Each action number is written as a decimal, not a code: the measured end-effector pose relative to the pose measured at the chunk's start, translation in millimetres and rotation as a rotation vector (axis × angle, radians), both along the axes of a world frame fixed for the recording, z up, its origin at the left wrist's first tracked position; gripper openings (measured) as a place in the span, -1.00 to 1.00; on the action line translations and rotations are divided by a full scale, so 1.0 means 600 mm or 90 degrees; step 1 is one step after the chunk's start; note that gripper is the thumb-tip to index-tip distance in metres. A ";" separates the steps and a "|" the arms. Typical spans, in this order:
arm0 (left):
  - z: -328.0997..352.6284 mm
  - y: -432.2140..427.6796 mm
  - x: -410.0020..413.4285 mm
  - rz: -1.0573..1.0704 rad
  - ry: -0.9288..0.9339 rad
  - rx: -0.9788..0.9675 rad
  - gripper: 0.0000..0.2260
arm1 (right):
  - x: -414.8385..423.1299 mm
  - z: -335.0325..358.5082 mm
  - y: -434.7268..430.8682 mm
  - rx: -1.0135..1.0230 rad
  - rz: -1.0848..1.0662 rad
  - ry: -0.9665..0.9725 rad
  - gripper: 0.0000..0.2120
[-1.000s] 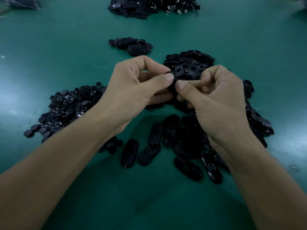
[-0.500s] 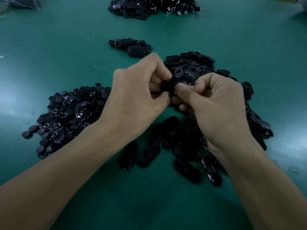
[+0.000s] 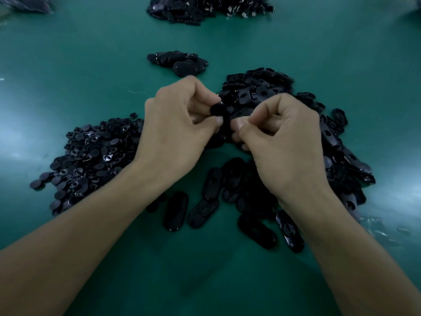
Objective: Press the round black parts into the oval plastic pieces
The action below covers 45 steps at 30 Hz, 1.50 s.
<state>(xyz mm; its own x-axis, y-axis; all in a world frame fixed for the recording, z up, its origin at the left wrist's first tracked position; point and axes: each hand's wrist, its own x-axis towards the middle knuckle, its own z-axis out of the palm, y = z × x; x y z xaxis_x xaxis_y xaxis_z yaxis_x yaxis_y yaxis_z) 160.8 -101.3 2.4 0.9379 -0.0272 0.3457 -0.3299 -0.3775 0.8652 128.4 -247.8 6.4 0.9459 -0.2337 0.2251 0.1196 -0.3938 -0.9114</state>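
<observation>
My left hand (image 3: 180,128) pinches a round black part (image 3: 217,109) between thumb and fingers. Close beside it, my right hand (image 3: 282,142) pinches one end of an oval plastic piece (image 3: 242,114). The round part sits at the oval piece's left end, above the green table. Left of my hands lies a heap of round black parts (image 3: 91,156). A heap of oval plastic pieces (image 3: 262,87) spreads behind and to the right of my right hand, and several more oval pieces (image 3: 211,185) lie under my wrists.
A small cluster of black pieces (image 3: 177,63) lies just beyond my hands. A larger black heap (image 3: 205,8) sits at the far edge of the green table (image 3: 68,65). Something dark (image 3: 27,3) shows at the far left corner.
My hands have parted slightly; the left thumb dropped lower, and the round part now shows at the left fingertips beside the oval piece.
</observation>
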 end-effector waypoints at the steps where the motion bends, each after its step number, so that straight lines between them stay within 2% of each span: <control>1: 0.002 0.002 0.000 0.004 0.000 -0.015 -0.73 | 0.001 0.001 -0.003 -0.012 -0.007 -0.010 -0.75; 4: 0.009 0.006 0.004 0.021 -0.003 -0.093 -0.82 | 0.000 0.004 -0.004 -0.094 -0.013 -0.059 -0.77; 8: 0.016 0.014 0.013 0.065 -0.018 -0.142 -0.83 | -0.008 0.003 0.008 -0.258 0.113 -0.032 -0.92; 12: 0.017 0.017 0.019 0.078 0.013 -0.215 -0.88 | -0.013 0.000 0.024 -0.421 0.228 -0.008 -0.83; 16: 0.016 0.019 0.020 0.066 0.028 -0.249 -0.86 | -0.020 0.009 0.037 -0.500 0.239 -0.016 -0.74; 23: 0.013 0.018 0.019 0.038 0.073 -0.220 -0.87 | -0.021 0.014 0.047 -0.549 0.267 -0.003 -0.79; 25: 0.013 0.017 0.019 0.035 0.086 -0.224 -0.88 | -0.019 0.013 0.048 -0.523 0.266 -0.021 -0.82; 27: 0.013 0.017 0.018 0.028 0.097 -0.227 -0.88 | -0.018 0.014 0.044 -0.423 0.240 -0.035 -0.88; 31: 0.012 0.016 0.016 0.001 0.110 -0.237 -0.90 | -0.015 0.016 0.027 -0.261 0.164 -0.039 -0.88; 36: 0.009 0.015 0.016 -0.011 0.116 -0.239 -0.91 | -0.010 0.009 0.013 -0.208 0.093 -0.093 -0.93; 38: 0.010 0.013 0.014 -0.023 0.114 -0.238 -0.91 | -0.007 0.007 0.009 -0.174 0.068 -0.108 -0.86; 40: 0.010 0.012 0.013 -0.038 0.118 -0.238 -0.90 | -0.004 0.008 0.006 -0.121 0.050 -0.110 -0.80; 45: 0.012 0.008 0.008 -0.075 0.130 -0.232 -0.85 | 0.002 0.013 -0.005 -0.001 0.050 -0.087 -0.83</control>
